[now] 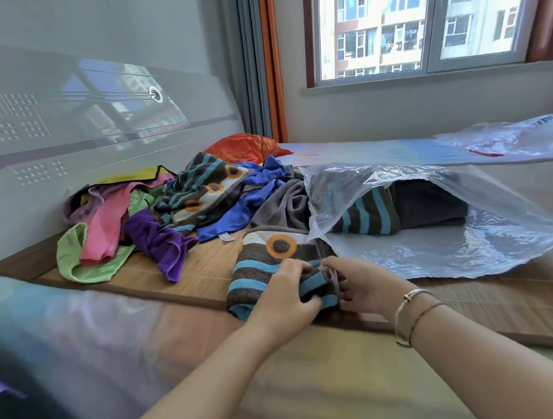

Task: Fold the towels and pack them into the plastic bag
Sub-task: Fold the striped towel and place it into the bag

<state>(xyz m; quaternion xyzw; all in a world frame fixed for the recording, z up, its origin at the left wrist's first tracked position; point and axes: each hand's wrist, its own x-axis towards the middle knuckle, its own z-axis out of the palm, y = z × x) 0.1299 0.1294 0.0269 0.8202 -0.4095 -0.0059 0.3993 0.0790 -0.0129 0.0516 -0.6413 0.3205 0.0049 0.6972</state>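
Both forearms reach in from the bottom of the view, and at their ends my left hand (286, 292) and my right hand (363, 287) meet on the striped towel (267, 265), a brown and blue one with an orange ring, lying on the bamboo mat (185, 271) just in front of the mouth of the plastic bag (443, 235). My left hand has its fingers curled over the near folded edge, thumb underneath, so it grips the towel; my right hand pinches the same edge from the right side, fingers bent around the cloth. I judge I am squaring off a fold before the towel goes in. To do it well I should keep both grips on the doubled edge, pull the layers even so no corner hangs out, then press the bundle flat so it slides low under the bag's raised upper lip. Inside the bag a folded striped towel and a dark one (429, 205) already lie, towards the far side, with bare plastic in front of them, so there is room nearer me. On the left the loose pile of towels (165, 215) lies well apart from my hands, though a grey one (285, 205) touches the bag's mouth and could be dragged in. Close under my wrists runs the mat's near edge (181, 297), so I should push forward, not pull back.
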